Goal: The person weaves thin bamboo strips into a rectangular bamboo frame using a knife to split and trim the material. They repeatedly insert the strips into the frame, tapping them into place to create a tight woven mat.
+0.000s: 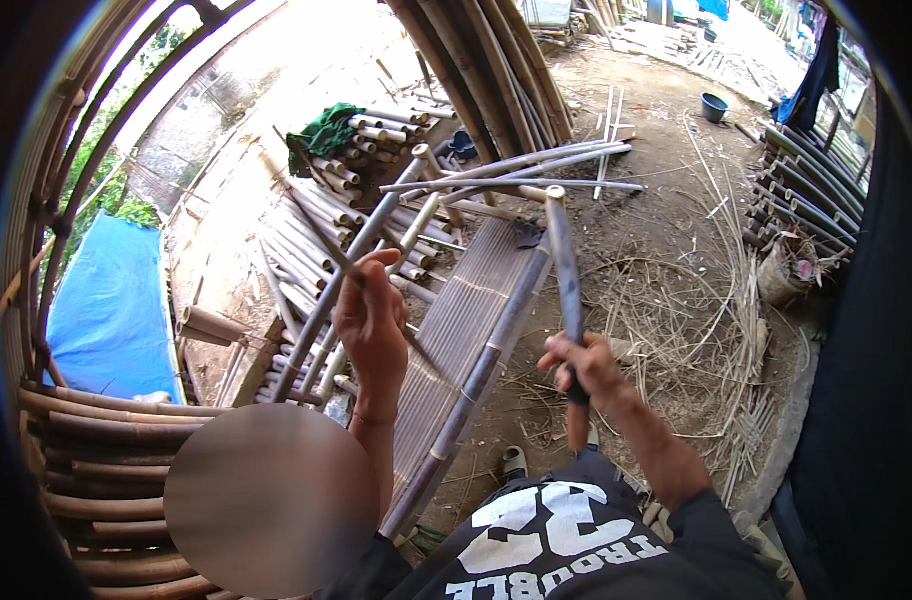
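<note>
My left hand (372, 318) is raised at the middle left, its fingers closed round a thin dark strip (328, 243), probably bamboo. The strip slants from upper left down past the hand, over a slatted bamboo bench (454, 325). My right hand (588, 368) is lower, on the bench's right side, with its fingers curled. A short black part (577, 388) shows under its fingers; what it belongs to I cannot make out. Right beside that hand stands a bamboo post (564, 262) with a pale cut top. Several poles (521, 180) cross at the bench's far end.
Stacked cut bamboo (306, 235) lies left of the bench, with green cloth (321, 135) on top. Loose shavings (666, 320) cover the ground to the right. More bamboo (806, 185), a log (788, 270) and a dark basin (714, 107) are farther right. A blue tarp (111, 310) hangs left.
</note>
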`<control>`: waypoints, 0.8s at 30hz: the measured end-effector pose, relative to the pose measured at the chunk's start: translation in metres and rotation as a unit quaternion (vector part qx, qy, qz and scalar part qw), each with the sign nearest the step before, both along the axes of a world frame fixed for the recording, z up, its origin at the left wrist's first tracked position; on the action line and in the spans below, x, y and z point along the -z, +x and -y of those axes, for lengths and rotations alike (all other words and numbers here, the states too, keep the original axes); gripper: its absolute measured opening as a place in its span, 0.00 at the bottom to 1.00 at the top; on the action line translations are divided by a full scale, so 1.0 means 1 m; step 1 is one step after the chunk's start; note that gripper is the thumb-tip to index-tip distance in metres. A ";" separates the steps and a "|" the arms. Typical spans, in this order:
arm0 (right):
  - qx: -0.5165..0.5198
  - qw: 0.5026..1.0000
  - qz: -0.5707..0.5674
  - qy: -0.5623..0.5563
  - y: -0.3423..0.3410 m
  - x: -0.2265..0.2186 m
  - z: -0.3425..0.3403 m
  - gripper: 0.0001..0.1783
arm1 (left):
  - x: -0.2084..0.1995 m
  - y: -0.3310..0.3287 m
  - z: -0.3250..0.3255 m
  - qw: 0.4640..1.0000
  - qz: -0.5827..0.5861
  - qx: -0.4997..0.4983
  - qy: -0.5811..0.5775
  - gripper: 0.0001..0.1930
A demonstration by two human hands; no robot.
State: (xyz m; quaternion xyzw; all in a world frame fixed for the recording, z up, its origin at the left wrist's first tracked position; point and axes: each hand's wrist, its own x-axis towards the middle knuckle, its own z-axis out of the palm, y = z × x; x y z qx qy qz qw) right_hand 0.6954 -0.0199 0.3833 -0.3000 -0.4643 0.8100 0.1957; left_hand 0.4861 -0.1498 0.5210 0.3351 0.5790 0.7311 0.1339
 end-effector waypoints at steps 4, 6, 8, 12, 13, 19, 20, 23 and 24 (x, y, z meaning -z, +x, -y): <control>0.017 0.993 -0.074 -0.092 -0.029 -0.009 0.044 0.21 | 0.006 0.023 0.003 0.971 0.005 0.036 0.236 0.18; 0.087 0.984 -0.114 -0.105 -0.049 -0.008 0.035 0.21 | 0.024 0.050 0.019 0.957 0.027 0.028 0.288 0.19; 0.178 0.971 -0.119 -0.107 -0.059 -0.010 0.008 0.21 | 0.044 0.080 0.034 0.955 0.149 0.015 0.256 0.21; 0.212 0.971 -0.101 -0.051 -0.061 -0.013 -0.017 0.13 | 0.092 0.099 0.092 0.921 0.373 0.078 0.075 0.25; 0.207 0.974 -0.090 -0.010 -0.059 -0.013 -0.023 0.12 | 0.094 0.100 0.103 0.918 0.366 0.148 -0.033 0.24; 0.142 0.971 -0.086 0.171 -0.049 -0.024 -0.051 0.11 | 0.063 0.093 0.081 0.865 -0.417 -0.035 -0.277 0.19; 0.133 0.970 -0.077 0.188 -0.047 -0.030 -0.056 0.11 | 0.074 0.081 0.078 0.901 -0.298 0.082 -0.304 0.19; 0.085 0.959 -0.039 0.269 -0.043 -0.062 -0.063 0.16 | 0.104 0.049 0.087 0.869 0.231 0.373 -0.227 0.20; 0.085 0.941 0.008 0.328 -0.041 -0.063 -0.070 0.19 | 0.108 0.052 0.087 0.876 0.245 0.362 -0.202 0.21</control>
